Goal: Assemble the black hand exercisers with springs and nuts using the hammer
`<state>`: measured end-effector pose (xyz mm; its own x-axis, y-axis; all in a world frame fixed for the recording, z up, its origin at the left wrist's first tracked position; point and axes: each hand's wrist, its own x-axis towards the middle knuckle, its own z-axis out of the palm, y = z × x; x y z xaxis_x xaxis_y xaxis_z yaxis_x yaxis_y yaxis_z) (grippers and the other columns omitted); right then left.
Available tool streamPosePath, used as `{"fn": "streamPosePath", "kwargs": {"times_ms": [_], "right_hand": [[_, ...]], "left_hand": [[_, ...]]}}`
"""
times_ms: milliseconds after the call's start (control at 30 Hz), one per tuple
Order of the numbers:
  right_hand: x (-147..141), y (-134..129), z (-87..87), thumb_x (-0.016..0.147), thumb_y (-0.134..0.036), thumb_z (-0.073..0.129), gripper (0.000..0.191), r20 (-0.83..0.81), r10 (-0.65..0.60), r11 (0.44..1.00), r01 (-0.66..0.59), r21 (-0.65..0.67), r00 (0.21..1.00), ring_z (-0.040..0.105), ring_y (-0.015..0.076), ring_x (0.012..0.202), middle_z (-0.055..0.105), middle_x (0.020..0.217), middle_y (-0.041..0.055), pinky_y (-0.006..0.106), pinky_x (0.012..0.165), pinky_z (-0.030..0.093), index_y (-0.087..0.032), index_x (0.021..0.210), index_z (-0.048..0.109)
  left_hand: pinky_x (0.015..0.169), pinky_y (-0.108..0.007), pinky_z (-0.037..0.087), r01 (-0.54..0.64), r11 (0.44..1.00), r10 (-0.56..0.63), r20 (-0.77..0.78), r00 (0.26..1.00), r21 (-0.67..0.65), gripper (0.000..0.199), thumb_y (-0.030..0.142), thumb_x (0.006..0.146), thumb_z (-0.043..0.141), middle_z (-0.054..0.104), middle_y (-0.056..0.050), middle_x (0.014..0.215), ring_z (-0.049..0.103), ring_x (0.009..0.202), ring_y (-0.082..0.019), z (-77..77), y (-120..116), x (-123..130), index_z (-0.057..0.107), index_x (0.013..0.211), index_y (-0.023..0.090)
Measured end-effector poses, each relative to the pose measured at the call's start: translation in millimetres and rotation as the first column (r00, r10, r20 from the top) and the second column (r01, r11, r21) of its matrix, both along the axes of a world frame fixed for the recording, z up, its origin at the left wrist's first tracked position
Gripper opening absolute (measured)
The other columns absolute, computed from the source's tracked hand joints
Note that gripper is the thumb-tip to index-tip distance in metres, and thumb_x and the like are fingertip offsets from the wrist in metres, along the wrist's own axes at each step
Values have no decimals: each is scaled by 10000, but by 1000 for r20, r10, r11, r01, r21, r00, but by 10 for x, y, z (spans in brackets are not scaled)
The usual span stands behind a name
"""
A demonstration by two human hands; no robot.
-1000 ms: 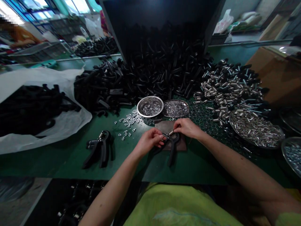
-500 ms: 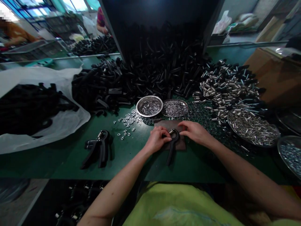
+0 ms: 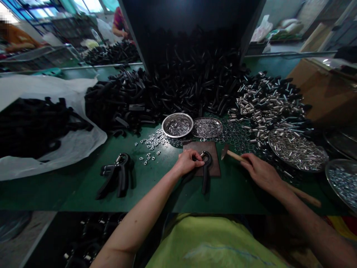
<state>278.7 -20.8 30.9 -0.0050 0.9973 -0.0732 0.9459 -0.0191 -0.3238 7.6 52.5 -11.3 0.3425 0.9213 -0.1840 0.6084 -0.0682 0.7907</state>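
Observation:
My left hand (image 3: 190,162) is closed on a black hand grip (image 3: 205,175) with a metal spring, pressed over a brown square plate (image 3: 214,160). To the right, my right hand (image 3: 260,172) is wrapped round the wooden handle of a hammer (image 3: 237,156); the hammer's head is just right of the plate. Another assembled black grip (image 3: 122,178) stands on the green table at the left. Small metal rings (image 3: 157,138) are scattered beyond my left hand, beside a round metal bowl (image 3: 177,126) of small parts.
Black handles (image 3: 189,89) are heaped at the back, with more in a white bag (image 3: 96,139) at left. An oval tray (image 3: 221,130), a pile of springs and bolts (image 3: 267,108), metal bowls (image 3: 327,163) and a cardboard box (image 3: 320,89) stand rightward. Two people are across the table.
My right hand has left the plate's edge, moved right and taken hold of the hammer. My left hand stays at the black grip, whose handle has shifted slightly right.

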Motion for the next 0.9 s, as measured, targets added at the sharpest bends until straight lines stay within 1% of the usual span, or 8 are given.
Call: {"fn": "streamPosePath", "kwargs": {"times_ms": [100,167,233,367,533,600,733,900], "right_hand": [[-242,29,306,948,-342,314,382,-322,108,985,-58,160,941,652,174,766,677,981,42,301,661,510,-254,1293,454],[-374,54,359,954,-332,300,420,-403,155,951,-26,307,902,655,169,800,662,1072,55,301,680,526,-267,1360,387],[-455,101,292,944,-314,329,420,-356,195,937,-66,343,914,659,189,865,643,1151,77,325,733,534,-249,1352,407],[-497,186,180,936,-289,347,364,-172,256,963,-235,136,951,670,229,906,668,1130,67,368,769,536,-246,1258,511],[-518,101,265,941,-262,325,421,-237,227,905,-115,410,944,630,208,1021,601,1245,70,341,825,521,-256,1357,388],[-520,87,165,933,-255,343,423,-177,231,926,-161,341,957,635,218,1010,610,1233,77,340,809,518,-250,1353,390],[-514,166,-79,947,-288,316,397,-35,224,975,-224,9,974,654,239,962,672,1121,81,348,792,503,-238,1326,424],[-552,79,215,950,-293,304,399,-162,228,973,-217,83,960,634,232,1012,623,1215,72,370,838,501,-243,1323,437]], "left_hand": [[779,-276,418,-21,1000,22,23,999,-22,180,317,627,757,641,12,818,571,794,-148,-22,4,2,675,731,195],[770,-274,420,-32,999,32,28,999,-31,180,314,620,762,641,16,799,572,778,-145,-29,7,6,672,721,195],[762,-273,422,-39,998,40,25,999,-38,182,313,617,763,641,19,783,571,763,-141,-29,9,11,667,716,194],[754,-269,420,-44,998,45,19,999,-40,187,313,619,760,642,24,777,569,749,-137,-26,5,18,655,715,192],[758,-273,411,-24,1000,24,12,1000,-20,202,330,626,754,637,22,801,564,775,-144,-29,1,13,651,734,193],[767,-279,404,-14,1000,14,4,1000,1,193,324,632,750,633,21,810,557,791,-149,-25,-2,11,649,736,196],[793,-303,392,12,994,-10,-21,1000,110,180,317,664,738,621,12,819,540,837,-170,0,-45,5,636,756,200],[855,-351,399,-94,938,131,-92,987,334,396,371,649,761,573,-45,1038,498,1006,-228,49,-313,-41,584,961,204]]}}
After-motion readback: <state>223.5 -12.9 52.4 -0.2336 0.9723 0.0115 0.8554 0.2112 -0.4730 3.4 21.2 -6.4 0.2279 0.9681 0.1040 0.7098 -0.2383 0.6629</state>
